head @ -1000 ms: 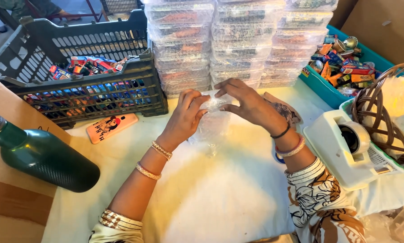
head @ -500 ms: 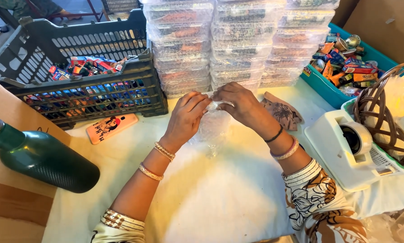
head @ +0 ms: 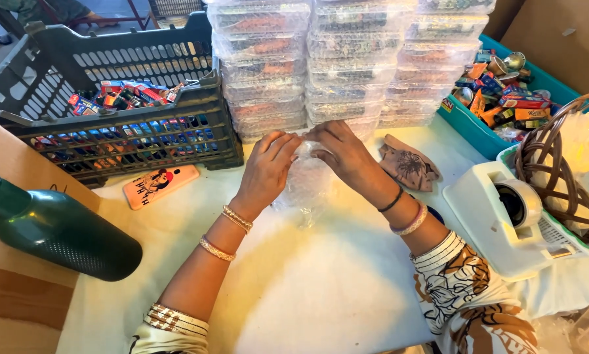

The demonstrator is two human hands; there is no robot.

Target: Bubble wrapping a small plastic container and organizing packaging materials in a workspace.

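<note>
Since the earlier frame both hands have drawn together, left hand and right hand pinching the top of a clear plastic bag on the white surface, apparently mid-closing, contents indistinct, sealing seemingly unfinished.

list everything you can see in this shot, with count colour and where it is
clear plastic bag: one, see-through, table centre, held between both hands
stacked clear boxes: three stacks, transparent with colourful contents, back centre
crate: one, dark grey, back left, holds small colourful packs
phone: one, peach case with a cartoon figure, in front of the crate
bottle: one, dark green, lying at the left
tray: one, teal, back right, full of small packs
patterned cloth piece: one, brown, right of the hands
tape dispenser: one, white, right
wicker basket: one, brown, far right
left hand: bangles at wrist, pinching the bag
right hand: bands at wrist, pinching the bag
</note>
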